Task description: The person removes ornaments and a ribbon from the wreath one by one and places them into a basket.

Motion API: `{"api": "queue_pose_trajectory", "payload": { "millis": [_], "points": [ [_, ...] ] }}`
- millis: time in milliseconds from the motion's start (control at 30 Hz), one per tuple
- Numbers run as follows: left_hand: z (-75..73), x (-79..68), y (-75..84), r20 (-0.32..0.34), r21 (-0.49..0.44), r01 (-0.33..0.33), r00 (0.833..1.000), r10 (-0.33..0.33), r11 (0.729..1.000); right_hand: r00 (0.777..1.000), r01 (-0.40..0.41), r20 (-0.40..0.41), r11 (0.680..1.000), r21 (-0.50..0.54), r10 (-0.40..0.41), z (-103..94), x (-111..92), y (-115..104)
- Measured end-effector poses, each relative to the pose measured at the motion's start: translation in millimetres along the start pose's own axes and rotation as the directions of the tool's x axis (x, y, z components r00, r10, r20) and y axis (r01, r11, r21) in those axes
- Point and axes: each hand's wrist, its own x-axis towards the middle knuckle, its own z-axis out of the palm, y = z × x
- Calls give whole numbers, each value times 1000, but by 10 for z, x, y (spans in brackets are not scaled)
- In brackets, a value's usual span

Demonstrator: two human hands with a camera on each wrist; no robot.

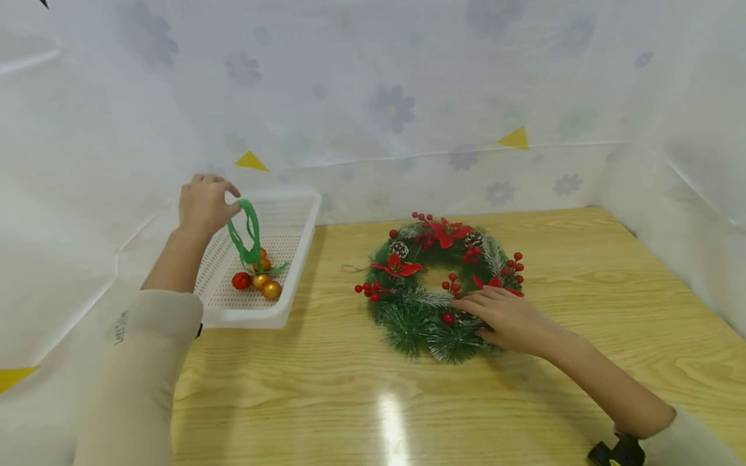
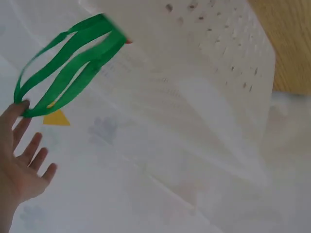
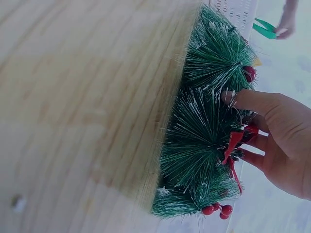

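My left hand [image 1: 205,202] is raised over the white basket's far left part, pinching a loop of green ribbon [image 1: 254,226] between thumb and fingertip. In the left wrist view the ribbon's strands [image 2: 73,58] stretch taut from the fingertips, the other fingers spread apart. The ribbon's lower end meets a cluster of gold balls [image 1: 271,289] and a red ball [image 1: 241,280] in the basket. My right hand [image 1: 513,320] grips the near right side of a green wreath [image 1: 408,323], thumb in the needles and fingers over the top, beside a red flower [image 3: 233,145].
The white perforated basket [image 1: 315,213] stands at the left on the wooden table [image 1: 326,401]. Red berries [image 1: 515,261], pine cones [image 1: 473,238] and red poinsettias [image 1: 450,230] trim the wreath. A flower-patterned white sheet [image 1: 373,77] walls the back and sides.
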Motion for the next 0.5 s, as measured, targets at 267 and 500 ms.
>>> {"api": "queue_pose_trajectory", "payload": {
  "millis": [267, 500],
  "points": [
    [388, -218, -83, 389, -121, 18, 921, 31, 993, 1000, 3, -11, 1000, 4, -3, -2, 8, -9],
    [522, -243, 34, 250, -94, -18, 967, 41, 995, 1000, -7, -2, 1000, 8, 7, -21, 16, -20]
  ]
}}
